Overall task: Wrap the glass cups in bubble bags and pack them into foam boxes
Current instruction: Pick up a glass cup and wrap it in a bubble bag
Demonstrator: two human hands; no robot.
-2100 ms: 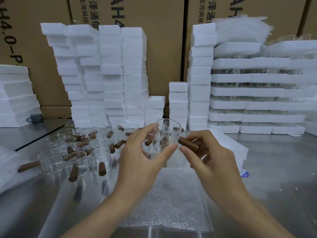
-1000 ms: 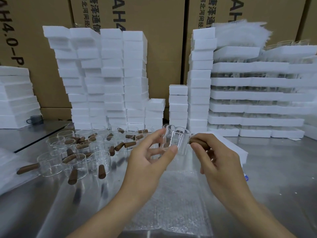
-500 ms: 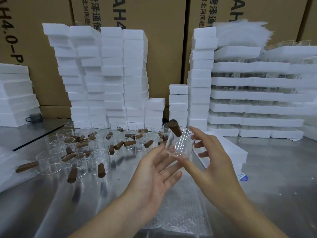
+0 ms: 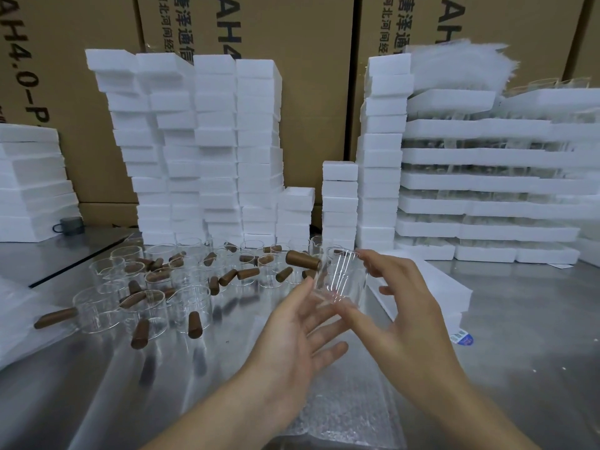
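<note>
Over the table's (image 4: 526, 326) near middle: one glass cup (image 4: 342, 277), handle (image 4: 302, 259) pointing left.
Right hand (image 4: 406, 319): pinches it, thumb at base, forefinger on rim.
Left hand (image 4: 292, 339): open flat, fingertips at its side.
Left half: loose cups (image 4: 191, 300), too jumbled to count.

Two hands: left hand (image 4: 292, 345), right hand (image 4: 401, 319); one held glass cup (image 4: 341, 277); over a dozen cups (image 4: 136, 306) on the surface (image 4: 519, 319); one grey mug (image 4: 69, 224); one blue label (image 4: 462, 338); foam boxes (image 4: 217, 141) beyond counting.
</note>
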